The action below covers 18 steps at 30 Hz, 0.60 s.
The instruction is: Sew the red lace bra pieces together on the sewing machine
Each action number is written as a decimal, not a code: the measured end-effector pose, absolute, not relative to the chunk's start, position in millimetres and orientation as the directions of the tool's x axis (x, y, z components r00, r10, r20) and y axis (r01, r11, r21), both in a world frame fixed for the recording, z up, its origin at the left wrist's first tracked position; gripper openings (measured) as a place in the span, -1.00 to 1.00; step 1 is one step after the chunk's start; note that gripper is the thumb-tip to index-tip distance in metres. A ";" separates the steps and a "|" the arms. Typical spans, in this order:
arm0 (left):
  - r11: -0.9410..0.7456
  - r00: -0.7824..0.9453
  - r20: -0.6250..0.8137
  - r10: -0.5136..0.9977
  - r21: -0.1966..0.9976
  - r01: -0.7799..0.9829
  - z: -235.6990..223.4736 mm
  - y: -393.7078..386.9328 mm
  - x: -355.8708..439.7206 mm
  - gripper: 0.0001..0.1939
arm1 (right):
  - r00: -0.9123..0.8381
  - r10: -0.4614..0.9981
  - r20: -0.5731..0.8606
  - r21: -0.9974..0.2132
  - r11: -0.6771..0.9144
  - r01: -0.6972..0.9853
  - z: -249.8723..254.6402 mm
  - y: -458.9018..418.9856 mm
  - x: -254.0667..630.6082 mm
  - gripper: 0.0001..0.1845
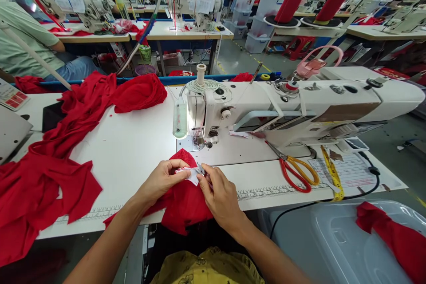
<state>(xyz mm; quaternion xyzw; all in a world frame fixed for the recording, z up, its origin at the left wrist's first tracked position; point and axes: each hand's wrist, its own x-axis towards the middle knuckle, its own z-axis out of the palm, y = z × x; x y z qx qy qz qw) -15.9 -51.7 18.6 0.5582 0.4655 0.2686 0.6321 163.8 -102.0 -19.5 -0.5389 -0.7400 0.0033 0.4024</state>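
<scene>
My left hand [163, 180] pinches a small white label [188, 174] with red print against a piece of red fabric [184, 204] at the table's near edge. My right hand [219, 195] is closed on the label's right end, and a small metal snip shows at its fingertips. The red fabric lies under both hands and hangs over the table's front edge. The white sewing machine [266, 111] stands just behind, its needle area [199, 141] a short way beyond my fingers.
A long heap of red fabric [66, 142] covers the table's left side. Scissors with red and yellow handles [297, 171] and a yellow tape measure [331, 171] lie at the right. A translucent bin [333, 244] with red cloth stands lower right. A seated person [29, 44] works at far left.
</scene>
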 end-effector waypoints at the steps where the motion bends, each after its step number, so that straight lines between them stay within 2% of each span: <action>1: 0.231 0.423 -0.289 0.859 0.956 0.182 18.5 -51.7 -16.1 -0.70 | -0.080 0.812 0.578 -0.479 0.416 0.773 -18.9 -102.0 164.3 -0.74; 3: 0.226 0.423 -0.284 0.860 0.957 0.184 18.0 -51.4 -16.5 -0.69 | -0.086 0.809 0.582 -0.480 0.426 0.766 -18.4 -102.5 165.4 -0.74; 7: 0.220 0.424 -0.280 0.861 0.958 0.185 17.2 -50.9 -16.5 -0.68 | -0.176 0.739 0.650 -0.285 0.453 0.845 -20.7 -103.7 166.2 -0.73; 9: 0.231 0.421 -0.288 0.860 0.956 0.182 17.2 -50.9 -16.2 -0.69 | -0.187 0.735 0.652 -0.249 0.440 0.863 -22.5 -103.6 165.8 -0.74; 15: 0.242 0.425 -0.283 0.860 0.959 0.149 17.8 -51.2 -15.4 -0.72 | -0.179 0.752 0.635 -0.268 0.431 0.861 -23.4 -102.3 163.8 -0.74; 18: 0.255 0.420 -0.296 0.858 0.955 0.152 18.1 -51.0 -14.9 -0.72 | -0.139 0.772 0.620 -0.355 0.435 0.827 -23.2 -102.0 162.2 -0.75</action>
